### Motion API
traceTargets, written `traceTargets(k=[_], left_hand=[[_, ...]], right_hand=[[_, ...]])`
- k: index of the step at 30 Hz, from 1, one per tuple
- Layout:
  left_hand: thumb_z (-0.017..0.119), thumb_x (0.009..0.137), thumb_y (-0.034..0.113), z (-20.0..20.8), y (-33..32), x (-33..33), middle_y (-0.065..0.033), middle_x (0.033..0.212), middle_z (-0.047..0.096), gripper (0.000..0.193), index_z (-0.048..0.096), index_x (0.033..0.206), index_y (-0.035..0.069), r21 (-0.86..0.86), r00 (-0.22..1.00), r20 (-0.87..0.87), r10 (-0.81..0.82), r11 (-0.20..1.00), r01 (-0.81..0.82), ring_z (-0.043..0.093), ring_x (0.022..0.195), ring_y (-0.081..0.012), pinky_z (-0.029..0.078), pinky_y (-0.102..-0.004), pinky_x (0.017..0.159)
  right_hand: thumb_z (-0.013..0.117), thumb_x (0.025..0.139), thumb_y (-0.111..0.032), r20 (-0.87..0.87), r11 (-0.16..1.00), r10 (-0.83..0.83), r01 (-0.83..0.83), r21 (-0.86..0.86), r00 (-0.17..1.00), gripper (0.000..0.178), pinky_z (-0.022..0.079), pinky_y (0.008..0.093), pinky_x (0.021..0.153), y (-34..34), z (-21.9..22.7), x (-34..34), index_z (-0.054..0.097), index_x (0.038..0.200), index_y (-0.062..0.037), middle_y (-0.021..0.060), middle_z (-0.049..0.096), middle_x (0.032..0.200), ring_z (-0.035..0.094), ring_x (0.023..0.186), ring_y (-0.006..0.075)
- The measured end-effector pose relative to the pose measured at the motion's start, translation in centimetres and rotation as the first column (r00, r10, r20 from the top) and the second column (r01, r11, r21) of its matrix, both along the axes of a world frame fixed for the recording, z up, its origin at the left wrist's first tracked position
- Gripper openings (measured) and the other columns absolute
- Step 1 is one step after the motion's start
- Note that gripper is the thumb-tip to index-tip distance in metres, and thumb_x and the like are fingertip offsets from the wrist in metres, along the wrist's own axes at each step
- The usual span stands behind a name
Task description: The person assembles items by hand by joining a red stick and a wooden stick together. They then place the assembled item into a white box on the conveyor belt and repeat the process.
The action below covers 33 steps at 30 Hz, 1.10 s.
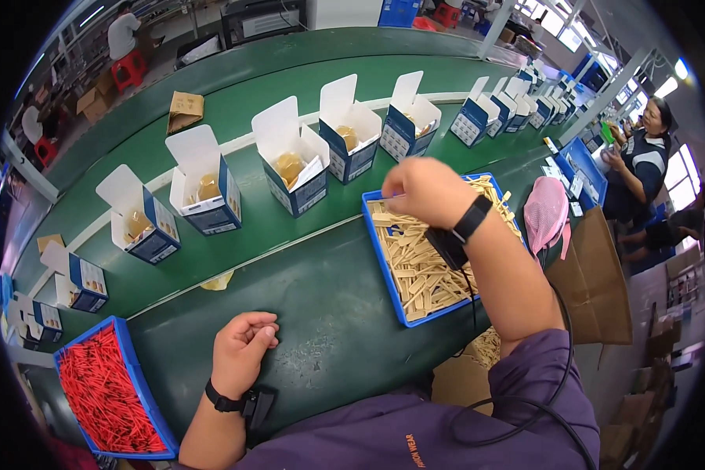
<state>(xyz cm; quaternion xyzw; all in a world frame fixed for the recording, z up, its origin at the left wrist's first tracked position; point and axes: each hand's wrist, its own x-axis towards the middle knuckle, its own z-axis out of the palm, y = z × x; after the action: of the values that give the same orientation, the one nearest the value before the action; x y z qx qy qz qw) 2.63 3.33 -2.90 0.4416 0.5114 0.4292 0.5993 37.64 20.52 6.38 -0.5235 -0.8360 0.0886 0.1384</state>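
My right hand (429,193) is above the far left part of a blue tray (397,296) of cream-coloured, flat-ended sticks (431,274). Its fingers curl downward and look pinched together; whatever may be between them is hidden. Close to my body, my left hand (245,350) hovers at the dark green worktop (321,313), loosely closed, with nothing visible in it. Beyond my hands stands a row of open blue-and-white boxes, among them one box (301,192) with a round tan item (288,167) inside. Another box (413,141) is closest to my right hand.
At the lower left sits a blue tray (137,368) of thin red sticks (106,392). More boxes (478,117) continue to the far right along the green belt (251,98). A pink cap (547,207) and a cardboard flap (591,278) are at right. Another person (642,157) stands beyond.
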Motion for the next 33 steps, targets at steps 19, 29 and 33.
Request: traceTargets(k=[19,29,33], left_hand=[[0.066,0.076,-0.008,3.3,-13.4,-26.2,-0.0136,0.094,0.061,0.030,0.063,0.105,-0.003,0.323,-0.182,-0.932,0.315,0.946,-0.017,0.062,0.083,-0.0233,0.050,-0.0313,0.076],[0.063,0.070,-0.014,3.7,-12.2,-25.7,-0.0138,0.090,0.057,0.025,0.057,0.089,0.000,0.119,0.064,-0.988,0.143,0.951,-0.287,0.058,0.079,-0.0277,0.048,-0.0359,0.073],[0.063,0.072,-0.014,3.7,-13.0,-26.8,-0.0134,0.092,0.057,0.023,0.056,0.088,0.000,0.248,0.059,-0.963,0.265,0.947,-0.204,0.058,0.081,-0.0270,0.047,-0.0344,0.076]], right_hand=[[0.059,0.098,-0.013,-0.642,0.973,-0.111,-0.047,-0.224,0.759,0.017,0.053,0.0325,0.077,-4.5,-0.7,-1.7,0.066,0.110,-0.0044,0.0081,0.067,0.092,0.065,0.084,0.0174],[0.049,0.107,-0.022,-0.883,0.733,-0.173,-0.541,-0.411,0.436,0.024,0.047,0.0255,0.072,-12.5,-4.3,-11.9,0.058,0.119,-0.0043,-0.0015,0.054,0.086,0.052,0.078,0.0075],[0.051,0.106,-0.024,-0.887,0.741,-0.192,-0.531,-0.411,0.419,0.025,0.047,0.0273,0.074,-12.6,-7.7,-13.0,0.062,0.114,-0.0033,0.0008,0.056,0.088,0.054,0.081,0.0107]])
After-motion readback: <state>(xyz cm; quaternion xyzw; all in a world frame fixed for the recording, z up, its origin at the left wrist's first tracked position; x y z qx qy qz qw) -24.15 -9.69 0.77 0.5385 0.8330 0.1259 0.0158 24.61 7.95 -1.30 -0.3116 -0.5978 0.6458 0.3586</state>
